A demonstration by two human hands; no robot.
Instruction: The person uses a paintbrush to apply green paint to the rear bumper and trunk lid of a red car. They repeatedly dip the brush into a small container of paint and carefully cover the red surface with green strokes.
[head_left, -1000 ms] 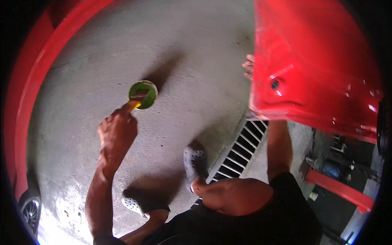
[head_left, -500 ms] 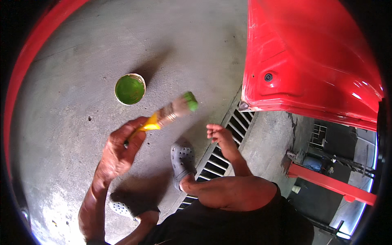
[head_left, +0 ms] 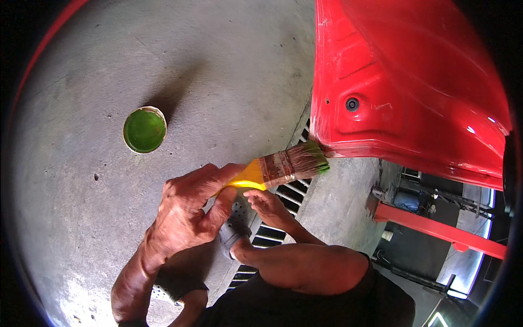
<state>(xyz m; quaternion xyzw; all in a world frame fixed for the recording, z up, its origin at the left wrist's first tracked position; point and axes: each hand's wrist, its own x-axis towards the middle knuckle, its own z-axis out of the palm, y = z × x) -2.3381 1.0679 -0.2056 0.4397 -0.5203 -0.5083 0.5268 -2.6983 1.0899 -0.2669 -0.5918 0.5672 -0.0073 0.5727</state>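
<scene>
My left hand (head_left: 188, 207) is closed round the yellow handle of a paintbrush (head_left: 280, 168). Green paint coats the tips of its wide bristles, which point right. They overlap the lower left corner of a glossy red car body panel (head_left: 403, 92); whether they touch it I cannot tell. Behind the handle, past my bent knee, my right hand (head_left: 268, 208) hangs with loosely bent fingers apart and nothing visible in them. A round tub (head_left: 144, 129) with green paint inside stands on the concrete floor to the left.
A slotted drain grate (head_left: 291, 193) runs diagonally across the floor (head_left: 229, 71) under the panel's corner. My grey clog (head_left: 234, 231) rests beside it. At the right are a red metal beam (head_left: 438, 229) and some dark equipment.
My left hand has carried the paintbrush to the right, up to the red panel's corner. My view has shifted a little, so the tub appears farther left and lower.
</scene>
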